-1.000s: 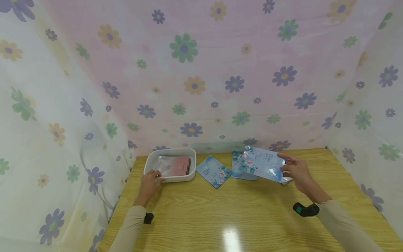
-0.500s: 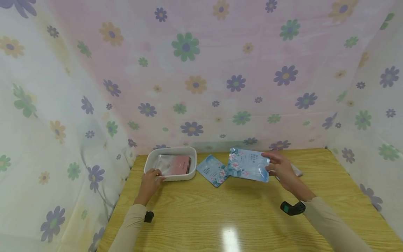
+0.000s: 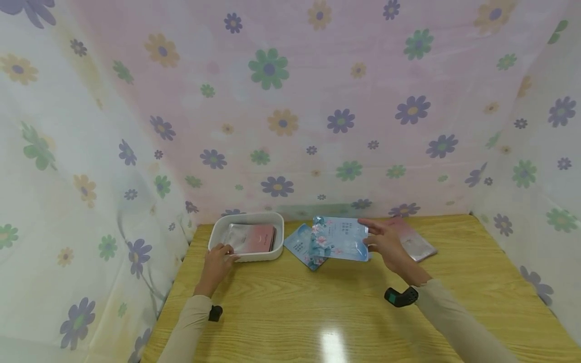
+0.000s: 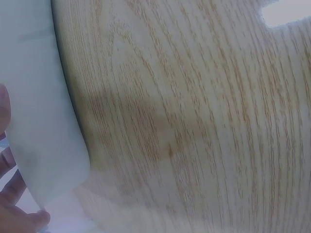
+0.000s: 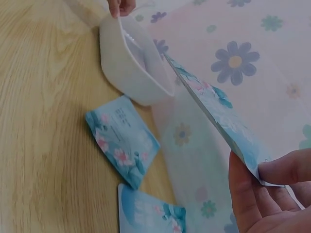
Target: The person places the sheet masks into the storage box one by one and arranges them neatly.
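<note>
My right hand [image 3: 386,247] pinches a blue flower-printed face mask packet [image 3: 340,239] by its right edge, thumb on one face and fingers on the other. The packet is held above the table, partly covering a similar blue packet [image 3: 296,247] that lies at an angle. The right wrist view shows another blue packet [image 5: 150,213] on the table, mostly hidden in the head view. My left hand [image 3: 217,264] grips the near left rim of a white basket [image 3: 247,218], thumb outside and fingers over the edge. Pink and silver packets [image 3: 254,239] lie inside it.
A pink and silver packet [image 3: 413,239] lies behind my right hand on the wooden table [image 3: 281,312]. A flower-printed curtain [image 3: 299,101] hangs at the table's back edge and along the sides.
My right hand has carried the blue packet leftward, from over the table's right part towards the basket. The pink packet behind it has come into view. My left hand stays on the basket.
</note>
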`<state>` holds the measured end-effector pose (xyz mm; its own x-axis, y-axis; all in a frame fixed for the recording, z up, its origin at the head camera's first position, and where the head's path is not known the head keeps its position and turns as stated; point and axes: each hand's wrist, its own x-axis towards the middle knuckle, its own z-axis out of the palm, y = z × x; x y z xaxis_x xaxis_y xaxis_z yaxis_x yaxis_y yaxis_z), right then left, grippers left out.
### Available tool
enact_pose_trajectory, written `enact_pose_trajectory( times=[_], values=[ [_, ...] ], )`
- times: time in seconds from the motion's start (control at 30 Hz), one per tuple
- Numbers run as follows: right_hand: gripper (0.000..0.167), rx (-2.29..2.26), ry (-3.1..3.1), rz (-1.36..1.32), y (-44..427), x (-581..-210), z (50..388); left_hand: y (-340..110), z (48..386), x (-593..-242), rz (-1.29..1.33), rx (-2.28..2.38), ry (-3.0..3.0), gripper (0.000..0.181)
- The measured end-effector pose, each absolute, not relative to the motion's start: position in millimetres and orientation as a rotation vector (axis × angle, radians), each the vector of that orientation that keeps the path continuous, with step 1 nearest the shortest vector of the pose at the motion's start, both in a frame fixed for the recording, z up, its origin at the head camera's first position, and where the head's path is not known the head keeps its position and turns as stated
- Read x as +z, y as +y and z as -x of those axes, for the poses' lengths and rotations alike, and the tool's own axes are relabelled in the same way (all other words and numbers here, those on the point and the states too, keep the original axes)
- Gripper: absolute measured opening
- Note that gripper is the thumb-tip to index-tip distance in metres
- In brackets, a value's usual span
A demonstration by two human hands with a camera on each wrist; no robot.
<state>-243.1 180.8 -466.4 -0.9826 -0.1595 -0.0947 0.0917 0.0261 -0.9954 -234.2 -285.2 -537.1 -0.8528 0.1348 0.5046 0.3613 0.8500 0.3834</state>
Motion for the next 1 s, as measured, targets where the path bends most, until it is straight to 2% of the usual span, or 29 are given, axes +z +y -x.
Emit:
enact_pose_trajectory(
  times=[1.0],
  values=[
    [0.053, -2.091, 1.93, 0.089, 92.7, -455.5, 276.3, -288.7, 239.3, -545.4, 0.397, -0.657, -2.487, 0.022]
  ],
)
